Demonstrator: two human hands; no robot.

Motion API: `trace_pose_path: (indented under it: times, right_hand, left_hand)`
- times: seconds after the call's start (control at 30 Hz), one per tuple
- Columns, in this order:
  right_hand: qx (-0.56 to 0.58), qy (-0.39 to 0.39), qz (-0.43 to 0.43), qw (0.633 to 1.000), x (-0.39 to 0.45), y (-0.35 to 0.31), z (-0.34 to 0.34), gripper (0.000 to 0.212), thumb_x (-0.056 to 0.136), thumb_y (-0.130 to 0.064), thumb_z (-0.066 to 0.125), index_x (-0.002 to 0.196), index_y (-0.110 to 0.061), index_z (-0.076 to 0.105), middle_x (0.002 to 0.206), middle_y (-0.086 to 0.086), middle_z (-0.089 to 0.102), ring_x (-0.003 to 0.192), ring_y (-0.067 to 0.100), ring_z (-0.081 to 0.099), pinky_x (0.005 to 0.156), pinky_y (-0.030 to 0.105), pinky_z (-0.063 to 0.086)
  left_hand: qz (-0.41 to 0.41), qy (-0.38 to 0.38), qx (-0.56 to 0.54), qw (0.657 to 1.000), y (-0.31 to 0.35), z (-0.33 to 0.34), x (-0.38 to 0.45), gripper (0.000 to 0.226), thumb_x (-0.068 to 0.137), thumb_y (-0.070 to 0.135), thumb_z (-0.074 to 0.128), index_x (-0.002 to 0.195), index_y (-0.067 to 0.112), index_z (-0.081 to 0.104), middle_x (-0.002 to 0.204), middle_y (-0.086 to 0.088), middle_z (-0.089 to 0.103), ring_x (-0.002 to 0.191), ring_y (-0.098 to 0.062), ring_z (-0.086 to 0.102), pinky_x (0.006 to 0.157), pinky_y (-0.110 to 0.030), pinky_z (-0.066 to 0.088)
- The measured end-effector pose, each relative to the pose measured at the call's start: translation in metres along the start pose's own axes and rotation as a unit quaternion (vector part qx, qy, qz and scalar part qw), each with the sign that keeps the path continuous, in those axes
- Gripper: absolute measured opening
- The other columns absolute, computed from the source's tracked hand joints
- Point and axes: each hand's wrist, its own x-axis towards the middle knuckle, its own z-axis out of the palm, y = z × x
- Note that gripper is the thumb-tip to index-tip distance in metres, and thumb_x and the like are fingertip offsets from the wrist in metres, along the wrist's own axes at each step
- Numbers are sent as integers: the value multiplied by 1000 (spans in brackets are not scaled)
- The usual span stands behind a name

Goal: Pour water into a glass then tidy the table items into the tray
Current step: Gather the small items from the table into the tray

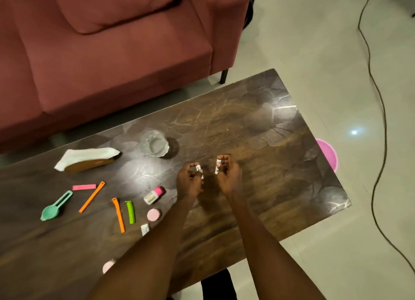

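Both the left hand (189,180) and right hand (226,174) pinch small white sachets (198,167) above the dark marbled surface (258,142), near the clear faceted glass (154,143); tidying seems underway, though no tray is visible.

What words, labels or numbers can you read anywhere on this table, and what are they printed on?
None can be read.
White piece in the left hand: dark print on white piece, too blurred.
White piece in the right hand: dark marks on white piece, too blurred.
Small bottle with pink cap: label too small.
White sachet: print too small.
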Motion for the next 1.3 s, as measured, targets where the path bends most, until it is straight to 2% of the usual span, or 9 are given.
trace_pose_path:
  times: [0.13, 0.37, 0.47, 0.53, 0.83, 0.97, 1.07, 1.23, 1.3]
  right_hand:
    - [33, -42, 18, 998, -37, -20, 29, 14, 93, 0, 57, 102, -9, 64, 92, 13, 68, 84, 30, 70, 70, 47, 62]
    - [56, -87, -32, 994, -163, -77, 137, 16, 93, 8, 56, 107, 9, 64, 96, 25, 67, 64, -2, 61, 68, 17, 52]
    - [36, -131, -20, 990, -235, -102, 201, 22, 88, 3, 67, 109, 8, 66, 106, 29, 69, 80, 12, 65, 86, 32, 53]
    - [2, -174, -14, 985, -289, -119, 246, 20, 85, -3, 73, 104, 3, 70, 102, 23, 72, 87, 21, 64, 91, 38, 51]
    - [-46, -304, -50, 950, -430, -167, 393, 6, 79, -2, 77, 85, -5, 76, 86, 10, 73, 64, 19, 64, 45, 19, 49]
    - [-62, -316, -36, 946, -440, -176, 450, 11, 80, 1, 75, 90, -2, 75, 91, 16, 74, 74, 27, 68, 73, 45, 61]
    - [-72, -315, -43, 945, -437, -186, 489, 18, 83, 3, 70, 100, 0, 75, 103, 18, 74, 93, 35, 69, 90, 50, 55]
    - [-85, -307, -76, 945, -432, -214, 544, 24, 77, 1, 70, 99, -6, 71, 88, 7, 72, 80, 21, 67, 65, 14, 51]
    - [-85, -299, -70, 948, -429, -225, 567, 18, 77, 0, 69, 93, -8, 71, 83, 6, 72, 76, 20, 67, 59, 14, 49]
  left_hand:
    - [23, 5, -57, 998, -9, -46, -27, 18, 92, 2, 56, 107, 9, 63, 97, -21, 68, 83, -32, 63, 79, -47, 55]
    - [11, 98, -130, 987, -71, -210, -94, 19, 97, 11, 50, 106, 13, 66, 93, -23, 63, 69, -27, 58, 59, -37, 51]
    - [15, 150, -129, 980, -109, -298, -134, 21, 95, 8, 50, 107, 6, 67, 103, -32, 63, 78, -37, 63, 73, -53, 57]
    - [-9, 195, -150, 969, -139, -360, -160, 14, 91, 9, 56, 101, 6, 65, 98, -27, 66, 74, -37, 65, 62, -49, 59]
    - [-28, 323, -196, 926, -212, -553, -185, 18, 81, 15, 74, 79, -1, 67, 68, -13, 64, 52, -20, 57, 36, -25, 49]
    - [-1, 334, -119, 935, -222, -607, -165, 15, 79, 17, 76, 81, 3, 73, 72, -10, 70, 65, -26, 65, 55, -31, 55]
    - [15, 296, -52, 954, -214, -648, -137, 11, 79, 14, 75, 78, 3, 72, 74, -15, 70, 67, -23, 61, 67, -33, 50]
    - [52, 265, 10, 963, -193, -726, -78, 21, 74, 3, 72, 58, 7, 58, 55, -11, 52, 56, -17, 44, 59, -28, 40]
    - [56, 257, 47, 964, -189, -754, -56, 21, 75, 5, 71, 59, 0, 58, 56, -16, 52, 56, -17, 43, 58, -31, 39]
